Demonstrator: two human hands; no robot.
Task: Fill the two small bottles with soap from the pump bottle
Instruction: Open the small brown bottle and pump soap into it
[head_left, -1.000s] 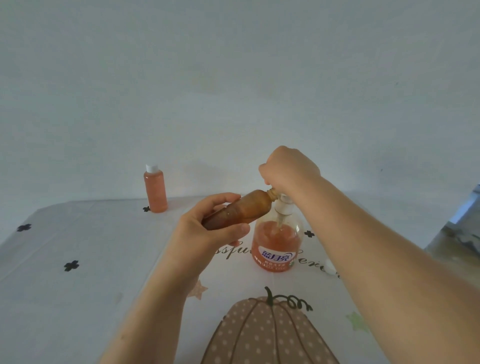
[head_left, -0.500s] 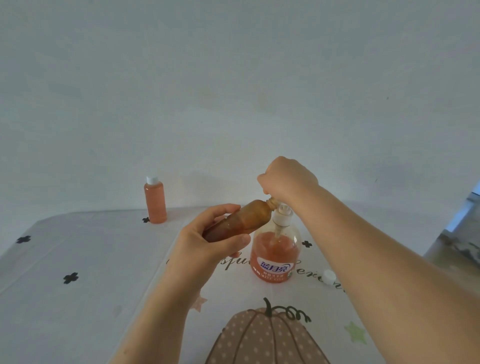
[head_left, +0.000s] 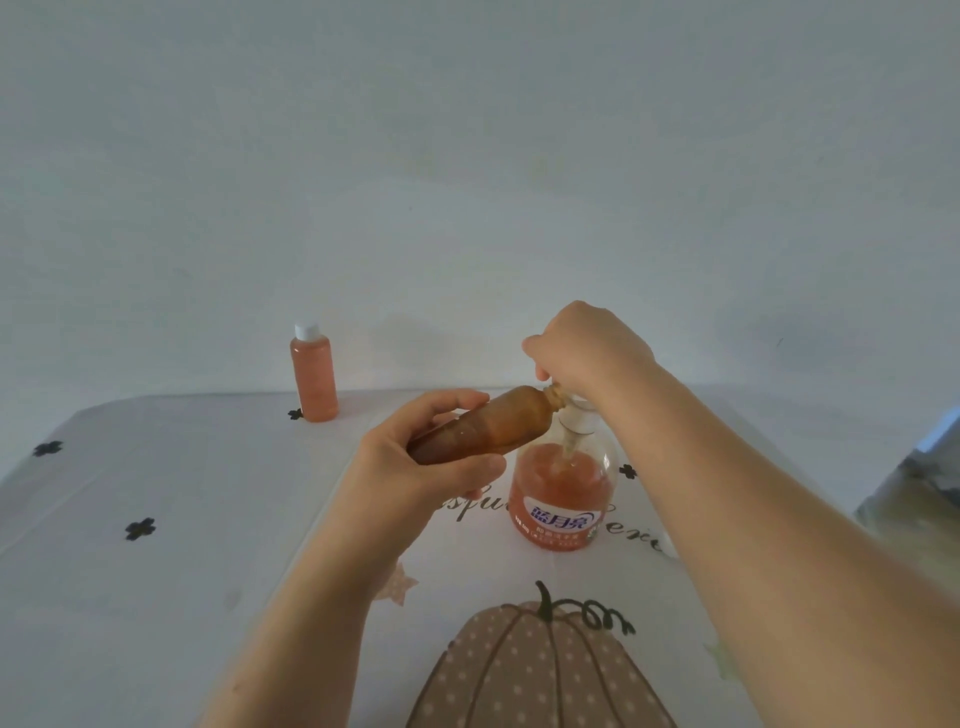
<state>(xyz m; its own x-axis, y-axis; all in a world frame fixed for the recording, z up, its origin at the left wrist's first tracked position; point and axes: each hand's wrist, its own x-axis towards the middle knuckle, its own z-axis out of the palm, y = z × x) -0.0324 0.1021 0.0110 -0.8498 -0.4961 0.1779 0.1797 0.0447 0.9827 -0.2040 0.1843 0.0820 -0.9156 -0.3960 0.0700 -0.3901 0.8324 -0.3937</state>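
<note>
My left hand (head_left: 415, 467) grips a small bottle (head_left: 488, 428) of orange soap, tilted with its open neck pointing up and right to the pump spout. My right hand (head_left: 587, 348) is curled over the pump head of the round pump bottle (head_left: 563, 499), which stands on the table about half full of orange soap; the pump head itself is hidden under the hand. A second small bottle (head_left: 313, 379), filled with orange soap and closed with a white cap, stands upright at the table's far left edge.
The table (head_left: 156, 597) has a white cloth with black clover marks and a pumpkin print (head_left: 535, 670) at the near edge. A small white cap (head_left: 670, 545) lies right of the pump bottle, partly behind my right forearm. A plain wall stands behind.
The view has shifted slightly. Both hands keep their hold, and the small bottle stays at the spout with the right hand on the pump.
</note>
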